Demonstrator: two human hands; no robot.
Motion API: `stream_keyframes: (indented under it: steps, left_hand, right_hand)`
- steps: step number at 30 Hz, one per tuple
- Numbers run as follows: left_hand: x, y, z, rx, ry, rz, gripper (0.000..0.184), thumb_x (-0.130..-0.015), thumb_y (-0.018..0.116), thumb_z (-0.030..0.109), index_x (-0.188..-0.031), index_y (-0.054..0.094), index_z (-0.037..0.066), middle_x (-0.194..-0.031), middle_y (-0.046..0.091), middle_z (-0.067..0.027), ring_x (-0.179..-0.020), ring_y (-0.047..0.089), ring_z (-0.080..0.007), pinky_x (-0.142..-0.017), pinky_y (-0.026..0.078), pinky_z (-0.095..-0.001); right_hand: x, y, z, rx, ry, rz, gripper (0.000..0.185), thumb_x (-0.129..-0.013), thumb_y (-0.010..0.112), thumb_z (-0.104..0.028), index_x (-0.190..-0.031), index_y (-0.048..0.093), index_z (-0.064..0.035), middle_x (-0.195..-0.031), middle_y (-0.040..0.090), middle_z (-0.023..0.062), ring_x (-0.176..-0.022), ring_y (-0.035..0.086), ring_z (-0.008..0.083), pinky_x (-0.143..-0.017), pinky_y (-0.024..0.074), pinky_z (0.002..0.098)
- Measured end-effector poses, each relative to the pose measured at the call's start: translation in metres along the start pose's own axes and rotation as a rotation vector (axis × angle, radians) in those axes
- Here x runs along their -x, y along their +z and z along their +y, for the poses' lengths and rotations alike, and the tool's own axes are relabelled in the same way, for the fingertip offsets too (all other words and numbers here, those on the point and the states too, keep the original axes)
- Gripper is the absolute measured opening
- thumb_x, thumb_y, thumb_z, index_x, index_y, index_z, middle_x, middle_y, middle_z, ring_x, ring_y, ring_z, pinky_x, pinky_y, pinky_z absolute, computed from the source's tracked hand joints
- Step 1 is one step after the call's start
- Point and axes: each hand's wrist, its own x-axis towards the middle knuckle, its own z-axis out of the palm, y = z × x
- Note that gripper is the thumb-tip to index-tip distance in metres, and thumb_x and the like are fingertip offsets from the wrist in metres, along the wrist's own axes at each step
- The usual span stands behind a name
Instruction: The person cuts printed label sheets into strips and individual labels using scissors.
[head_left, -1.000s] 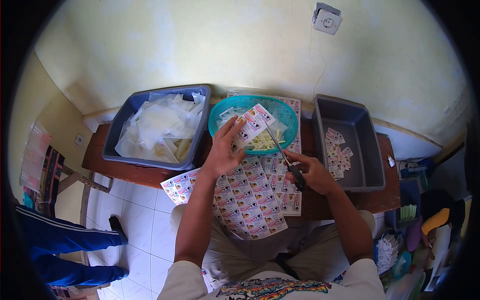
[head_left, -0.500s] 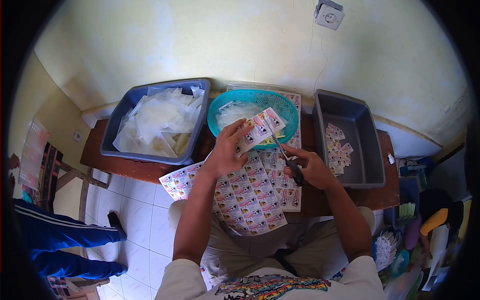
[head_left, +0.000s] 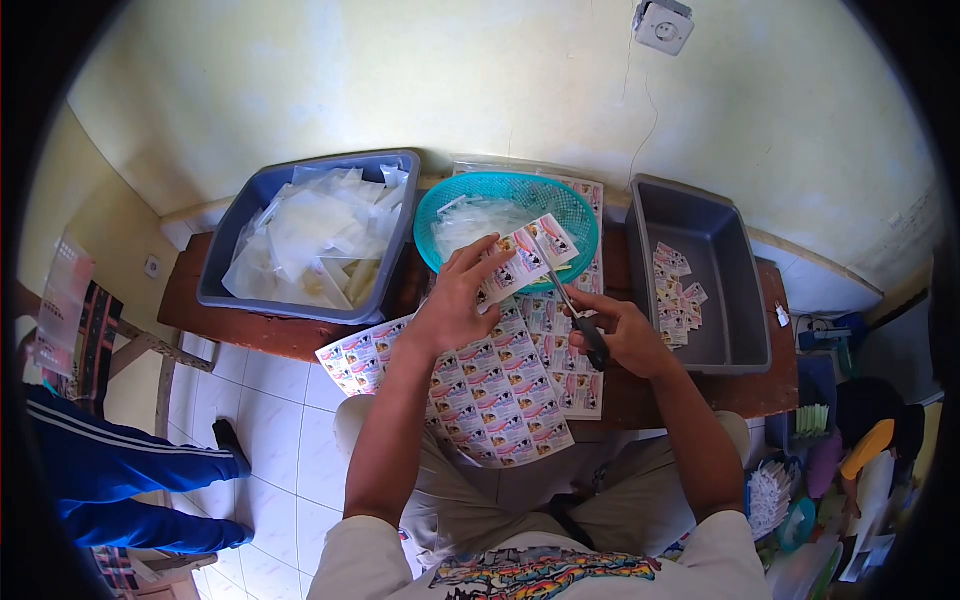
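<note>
My left hand [head_left: 455, 295] grips a strip of printed labels [head_left: 515, 265], held out over the front of a turquoise basket [head_left: 430, 215]. In my right hand [head_left: 625, 335] is a pair of scissors [head_left: 590, 340] with black handles. Its blades lie across the strip near the far end, by the last label. Beneath my hands, a larger sheet of printed labels [head_left: 495, 400] hangs over the bench edge onto my lap. More label sheets [head_left: 580, 390] lie under it on the bench. Clear plastic pieces fill much of the basket.
A grey tub [head_left: 390, 270] of plastic bags stands left on the wooden bench [head_left: 265, 335]. Cut labels [head_left: 678, 290] lie in another grey tub [head_left: 735, 350] at right. One person in blue trousers [head_left: 140, 465] stands at left; another person [head_left: 870, 450] is at far right.
The scissors blades have closed somewhat across the strip, and its end label now tilts slightly away. Both hands stay nearly in place; the view has shifted a little.
</note>
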Motion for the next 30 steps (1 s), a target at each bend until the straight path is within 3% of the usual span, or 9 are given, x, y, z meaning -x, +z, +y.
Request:
stream_keyframes:
  steps: [11, 13, 15, 30]
  left_hand:
    - [0.0000, -0.0001, -0.0004, 0.003, 0.007, -0.002, 0.089, -0.073, 0.077, -0.004, -0.157, 0.055, 0.016, -0.168, 0.041, -0.0205, -0.154, 0.041, -0.0410, -0.127, 0.036, -0.0492]
    - [-0.0003, 0.0009, -0.0012, 0.016, 0.017, 0.014, 0.086, -0.072, 0.078, 0.001, -0.154, 0.058, 0.014, -0.165, 0.045, -0.0215, -0.151, 0.044, -0.0432, -0.127, 0.036, -0.0528]
    - [-0.0003, 0.0007, -0.0018, 0.016, 0.016, 0.010, 0.086, -0.072, 0.078, 0.001, -0.154, 0.058, 0.014, -0.165, 0.045, -0.0213, -0.152, 0.044, -0.0433, -0.127, 0.036, -0.0529]
    - [0.0050, -0.0002, 0.0062, 0.022, -0.010, -0.011, 0.084, -0.074, 0.078, 0.000, -0.154, 0.057, 0.014, -0.166, 0.044, -0.0204, -0.152, 0.043, -0.0423, -0.127, 0.035, -0.0520]
  right_hand:
    - [0.0009, 0.0003, 0.0019, -0.067, 0.013, 0.001, 0.081, -0.090, 0.092, -0.023, -0.159, 0.053, -0.0064, -0.109, 0.069, 0.0042, -0.094, 0.066, 0.0085, -0.076, 0.0565, 0.0243]
    - [0.0010, -0.0009, 0.0018, -0.056, 0.008, -0.002, 0.081, -0.090, 0.091, -0.023, -0.159, 0.054, -0.0065, -0.109, 0.069, 0.0040, -0.093, 0.065, 0.0084, -0.076, 0.0566, 0.0243]
    - [0.0016, -0.0019, 0.0001, -0.033, 0.051, -0.022, 0.079, -0.092, 0.087, -0.014, -0.161, 0.051, -0.0072, -0.128, 0.070, 0.0075, -0.098, 0.066, 0.0090, -0.087, 0.0592, 0.0270]
    - [0.0095, 0.0024, -0.0037, -0.065, 0.069, -0.018, 0.077, -0.092, 0.088, -0.015, -0.160, 0.053, -0.0078, -0.123, 0.070, 0.0051, -0.089, 0.064, 0.0067, -0.077, 0.0576, 0.0255]
